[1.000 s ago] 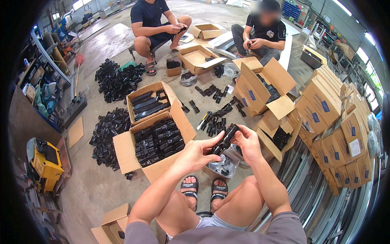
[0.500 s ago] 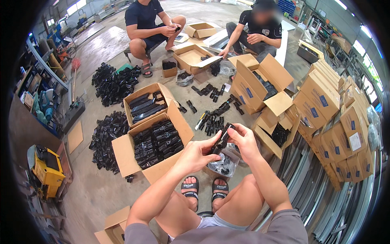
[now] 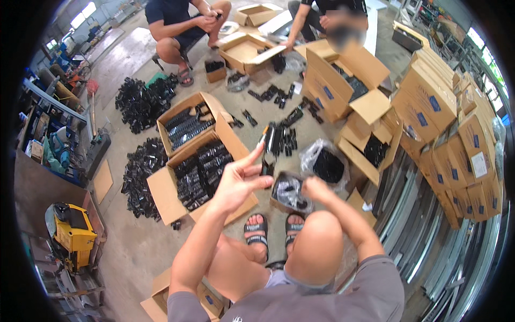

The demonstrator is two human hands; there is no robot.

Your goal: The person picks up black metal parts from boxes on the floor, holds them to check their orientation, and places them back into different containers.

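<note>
My left hand (image 3: 242, 181) is raised in front of me, its thumb and fingers closed on a short black plastic part (image 3: 267, 164). Lower and to the right, my right hand (image 3: 316, 189) is at the edge of a small cardboard box (image 3: 281, 205) near my feet. Its fingers are curled, and whatever they may hold is hidden. Inside that box lies a clear plastic bag (image 3: 290, 191) with small dark contents. Just behind stands another clear bag (image 3: 327, 165) filled with black pieces. Several loose black parts (image 3: 287, 140) lie on the floor beyond my left hand.
Left of my hands, an open carton (image 3: 201, 174) holds packed black parts, with heaps of black parts (image 3: 140, 180) beside it. Open cartons (image 3: 375, 147) and stacked boxes (image 3: 424, 102) stand at right, near metal profiles (image 3: 416, 241). Two people (image 3: 179, 27) sit at the far side.
My right hand has left the black part and moved down to the small box. My left hand keeps the part, now more upright. The view has shifted slightly.
</note>
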